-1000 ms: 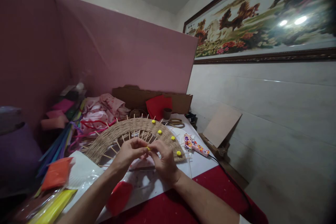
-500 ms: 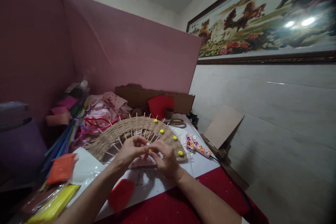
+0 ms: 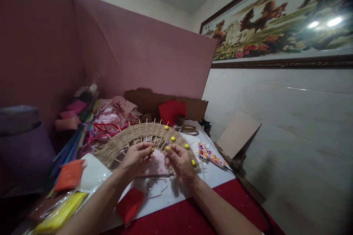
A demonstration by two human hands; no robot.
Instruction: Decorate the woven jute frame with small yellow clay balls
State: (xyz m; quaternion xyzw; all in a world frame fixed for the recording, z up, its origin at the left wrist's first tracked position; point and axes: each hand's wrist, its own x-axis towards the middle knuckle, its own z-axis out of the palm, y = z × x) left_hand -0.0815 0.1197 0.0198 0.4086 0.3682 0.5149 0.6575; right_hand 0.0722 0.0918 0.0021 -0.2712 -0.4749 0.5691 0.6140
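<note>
My left hand (image 3: 138, 158) pinches a small bit of yellow clay (image 3: 152, 149) between thumb and fingertips. A little to the right, my right hand (image 3: 180, 163) is closed in a pinch on another yellow lump (image 3: 168, 148). The hands are apart, above the near side of a woven, fan-shaped half-circle (image 3: 124, 137) of brown cord on thin wooden sticks. Several yellow clay dots, one of them a dot (image 3: 173, 139) near the right hand, sit along its right part. Pink-patterned cloth (image 3: 156, 165) shows between my hands.
A flowered glue gun (image 3: 211, 156) with a cord and scissors (image 3: 189, 129) lie to the right. Red (image 3: 131, 205), orange (image 3: 68, 175) and yellow (image 3: 62, 213) packs lie in front and left. Behind stand a brown cup (image 3: 180, 119), crumpled pink cloth (image 3: 118, 108) and cardboard (image 3: 140, 99).
My hands have moved apart from touching, with yellow clay now visible in each pinch. The view has shifted slightly, so the scene sits a bit further right.
</note>
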